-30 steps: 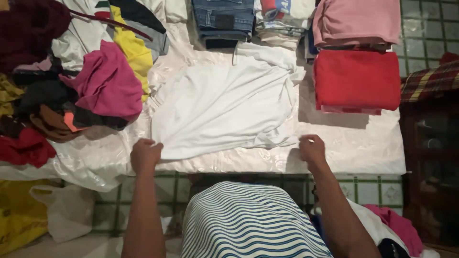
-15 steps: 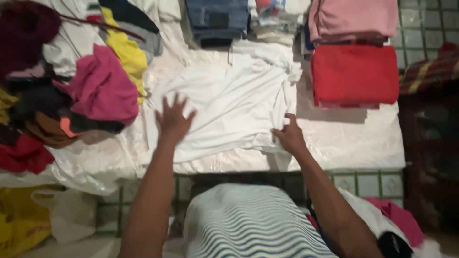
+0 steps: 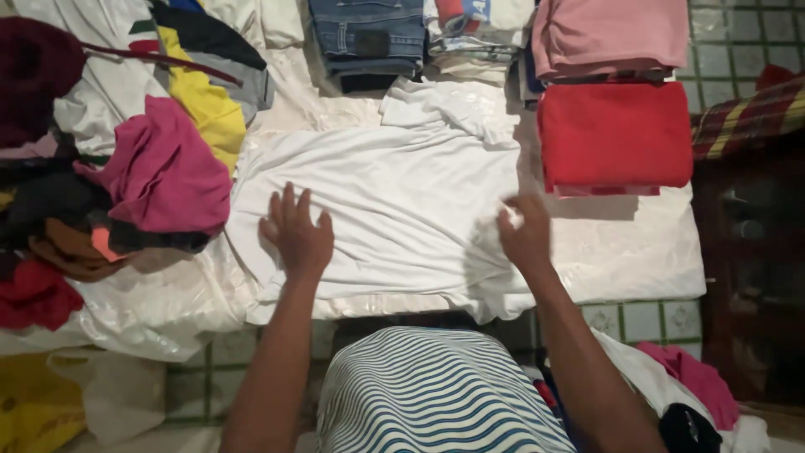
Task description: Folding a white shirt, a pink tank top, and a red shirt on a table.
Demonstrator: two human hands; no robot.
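White garment (image 3: 394, 210) lies spread across the middle of the frame on a shiny white sheet (image 3: 620, 252), its far end bunched toward the upper centre below a stack of folded jeans (image 3: 369, 38). The left hand (image 3: 295, 231) rests flat on the cloth at centre left, fingers spread and fully open, gripping nothing, palm down with the forearm running straight up from the lower edge of the frame. The right hand (image 3: 524, 233) sits at centre right, blurred, fingers curled and pinched around a small bunch of the garment's right edge, wrist slightly raised. To do this smoothing and folding well, the flat palm should probably keep the fabric pinned while the pinching hand carries its edge across evenly, so that no creases get trapped underneath; pulling too hard could drag the whole piece off its place. A folded red cloth (image 3: 616, 134) and a folded pink cloth (image 3: 612, 33) sit at the upper right, just beside the garment, and a loose heap with a magenta piece (image 3: 163, 172) fills the left side.
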